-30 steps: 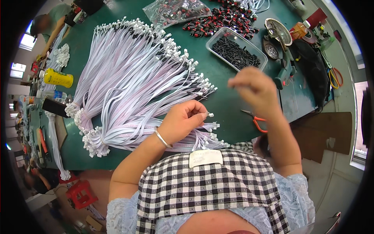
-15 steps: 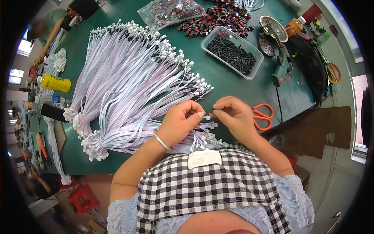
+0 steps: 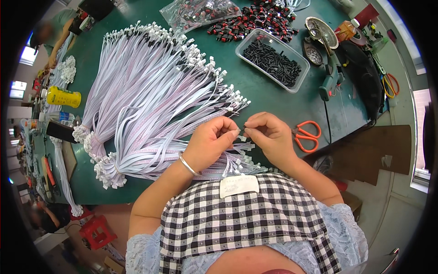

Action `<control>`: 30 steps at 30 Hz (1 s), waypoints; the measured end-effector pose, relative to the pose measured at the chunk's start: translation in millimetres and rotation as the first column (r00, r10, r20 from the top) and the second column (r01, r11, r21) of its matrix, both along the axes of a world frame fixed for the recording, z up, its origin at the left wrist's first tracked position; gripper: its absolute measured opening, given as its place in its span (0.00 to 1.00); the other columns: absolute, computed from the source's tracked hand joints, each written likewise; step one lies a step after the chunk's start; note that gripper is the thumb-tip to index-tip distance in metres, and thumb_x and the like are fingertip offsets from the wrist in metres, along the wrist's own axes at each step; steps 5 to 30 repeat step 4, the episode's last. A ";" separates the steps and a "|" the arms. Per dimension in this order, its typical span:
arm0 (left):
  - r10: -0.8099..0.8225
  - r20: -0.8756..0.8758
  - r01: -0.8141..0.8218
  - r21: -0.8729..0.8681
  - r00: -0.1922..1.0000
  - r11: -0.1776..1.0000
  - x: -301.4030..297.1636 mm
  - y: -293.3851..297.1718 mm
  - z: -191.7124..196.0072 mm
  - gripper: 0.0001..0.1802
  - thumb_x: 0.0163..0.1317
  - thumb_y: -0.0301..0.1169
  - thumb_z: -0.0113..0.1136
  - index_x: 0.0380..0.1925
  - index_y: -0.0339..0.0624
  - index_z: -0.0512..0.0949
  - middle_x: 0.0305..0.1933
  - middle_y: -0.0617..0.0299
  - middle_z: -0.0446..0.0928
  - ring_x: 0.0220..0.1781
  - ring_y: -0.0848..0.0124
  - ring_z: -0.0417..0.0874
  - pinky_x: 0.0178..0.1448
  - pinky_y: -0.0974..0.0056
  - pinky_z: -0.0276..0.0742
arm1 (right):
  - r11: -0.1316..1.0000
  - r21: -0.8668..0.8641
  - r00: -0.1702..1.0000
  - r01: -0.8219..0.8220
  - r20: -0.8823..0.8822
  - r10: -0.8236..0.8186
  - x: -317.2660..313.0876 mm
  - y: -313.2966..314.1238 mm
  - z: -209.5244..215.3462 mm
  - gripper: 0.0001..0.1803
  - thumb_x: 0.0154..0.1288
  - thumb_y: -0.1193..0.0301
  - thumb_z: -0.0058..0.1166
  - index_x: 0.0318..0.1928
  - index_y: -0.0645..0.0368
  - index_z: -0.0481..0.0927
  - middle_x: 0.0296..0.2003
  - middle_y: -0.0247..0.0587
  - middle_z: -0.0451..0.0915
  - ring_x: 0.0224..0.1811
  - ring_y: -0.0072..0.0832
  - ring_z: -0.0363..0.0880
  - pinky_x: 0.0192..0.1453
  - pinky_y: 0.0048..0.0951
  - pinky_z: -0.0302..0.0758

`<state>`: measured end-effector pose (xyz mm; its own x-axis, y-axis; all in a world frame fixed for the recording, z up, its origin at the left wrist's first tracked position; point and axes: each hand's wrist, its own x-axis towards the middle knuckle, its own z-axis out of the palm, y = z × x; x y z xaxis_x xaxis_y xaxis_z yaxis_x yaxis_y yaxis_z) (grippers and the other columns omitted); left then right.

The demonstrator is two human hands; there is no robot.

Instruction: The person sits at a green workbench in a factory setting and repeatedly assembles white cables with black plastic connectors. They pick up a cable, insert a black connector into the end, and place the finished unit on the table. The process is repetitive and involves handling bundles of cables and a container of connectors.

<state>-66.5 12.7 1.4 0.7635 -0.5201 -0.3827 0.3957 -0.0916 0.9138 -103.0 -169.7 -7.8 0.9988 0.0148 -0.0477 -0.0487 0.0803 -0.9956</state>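
Close together over the front of the table, my left hand (image 3: 211,140) and my right hand (image 3: 273,139) both pinch with thumb and forefinger. A tiny pale bit shows at my left fingertips, and a small dark bit at my right ones; both are too small to name. Below and beside the hands lie bundles of white flat cables (image 3: 146,102), with white connectors at their ends. Some cable ends carry black sleeves. Orange-handled scissors (image 3: 306,143) rest just right of my right hand, their blades hidden behind it.
A clear plastic box (image 3: 299,85) of short black tubes stands ahead. Beyond it are a heap of black-and-red connectors (image 3: 255,23) and a clear bag (image 3: 196,16). At right lie a green glue gun (image 3: 329,82) and metal dishes; a yellow bottle (image 3: 64,97) at left. Someone works far left.
My right hand has shifted very slightly left, toward my left hand, uncovering a little more of the scissors. Both pinches stay closed.
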 end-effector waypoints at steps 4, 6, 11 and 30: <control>-0.006 0.007 0.005 0.026 1.000 1.000 0.4 0.9 -1.5 0.06 0.63 0.27 0.56 0.38 0.38 0.74 0.35 0.67 0.75 0.32 0.81 0.75 0.37 0.75 0.74 | 0.997 -0.069 0.997 0.019 0.072 -0.014 -1.1 1.2 -2.4 0.06 0.56 0.84 0.54 0.36 0.65 0.79 0.37 0.40 0.78 0.36 0.23 0.79 0.40 0.21 0.77; -0.006 0.007 0.005 0.026 1.000 1.000 0.4 0.9 -1.5 0.06 0.63 0.27 0.56 0.38 0.38 0.74 0.35 0.67 0.75 0.32 0.81 0.75 0.37 0.75 0.74 | 0.997 -0.069 0.997 0.019 0.072 -0.014 -1.1 1.2 -2.4 0.06 0.56 0.84 0.54 0.36 0.65 0.79 0.37 0.40 0.78 0.36 0.23 0.79 0.40 0.21 0.77; -0.006 0.007 0.005 0.026 1.000 1.000 0.4 0.9 -1.5 0.06 0.63 0.27 0.56 0.38 0.38 0.74 0.35 0.67 0.75 0.32 0.81 0.75 0.37 0.75 0.74 | 0.997 -0.069 0.997 0.019 0.072 -0.014 -1.1 1.2 -2.4 0.06 0.56 0.84 0.54 0.36 0.65 0.79 0.37 0.40 0.78 0.36 0.23 0.79 0.40 0.21 0.77; -0.006 0.007 0.005 0.026 1.000 1.000 0.4 0.9 -1.5 0.06 0.63 0.27 0.56 0.38 0.38 0.74 0.35 0.67 0.75 0.32 0.81 0.75 0.37 0.75 0.74 | 0.997 -0.069 0.997 0.019 0.072 -0.014 -1.1 1.2 -2.4 0.06 0.56 0.84 0.54 0.36 0.65 0.79 0.37 0.40 0.78 0.36 0.23 0.79 0.40 0.21 0.77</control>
